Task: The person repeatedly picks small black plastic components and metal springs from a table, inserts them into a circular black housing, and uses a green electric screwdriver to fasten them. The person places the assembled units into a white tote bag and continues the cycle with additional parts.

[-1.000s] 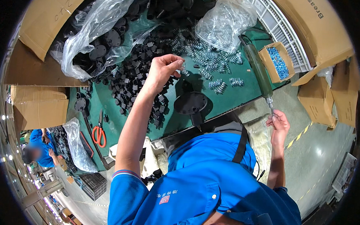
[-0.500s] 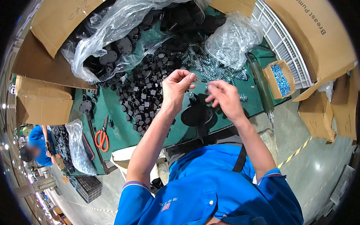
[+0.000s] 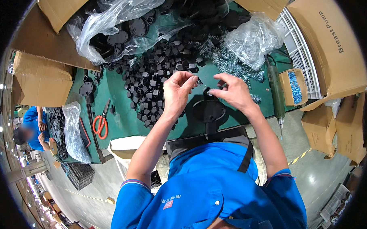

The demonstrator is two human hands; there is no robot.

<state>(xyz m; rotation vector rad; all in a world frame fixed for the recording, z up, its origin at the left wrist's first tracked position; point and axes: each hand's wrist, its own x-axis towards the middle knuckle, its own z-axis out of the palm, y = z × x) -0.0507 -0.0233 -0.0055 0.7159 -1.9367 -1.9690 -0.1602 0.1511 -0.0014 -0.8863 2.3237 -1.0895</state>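
Note:
My left hand [image 3: 177, 92] is closed in a pinch. A small metal coil spring [image 3: 199, 82] shows at its fingertips, partly hidden by them. My right hand [image 3: 236, 93] is open, thumb and fingers apart, with nothing visible between them. Its thumb tip is close to the upper end of a black round-bodied plastic part [image 3: 209, 111], where a bit of shiny metal shows; whether they touch I cannot tell. That part lies at the near table edge. Left of my hands spreads a heap of small black blocks [image 3: 152, 79]. Behind my right hand lies a pile of loose springs [image 3: 230, 59].
A green power screwdriver [image 3: 275, 91] lies at the right, beside a small box of blue screws [image 3: 294, 87]. Orange-handled scissors [image 3: 100, 125] rest at the left. Plastic bags [image 3: 255, 38] and cardboard boxes [image 3: 41, 79] surround the table. A person [image 3: 33, 127] works at far left.
My right hand's fingers have spread wider and now sit near the black part's upper end. My left hand keeps its pinch. The whole view has shifted slightly.

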